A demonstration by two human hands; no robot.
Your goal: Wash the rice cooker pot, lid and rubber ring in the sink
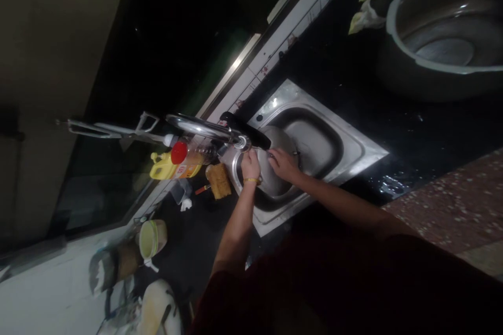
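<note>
Both bare hands work low over the steel sink, where a round metal pan sits in the near-left part of the basin, its depth hard to make out in the dim light. The pan lies directly beneath and between the two hands, and being round it has no long axis to line up with. What does have one is the black bar, which slants from the wall side down toward the pan and ends just beside the right hand, so that hand is nearer its tip. The right fingers are bent over the pan next to that end; whether they grip the bar, the rim or nothing, I cannot tell. The left hand, with a yellow bangle at its wrist, is at the bar's other side, its fingers reaching up to the end of a curved chrome piece; their grasp is hidden, so whether they are closed on it cannot be told. Left of the sink, the dark tabletop carries a brown block, a yellow bottle and a red-capped jar; well apart on the right stands a large pot.
</note>
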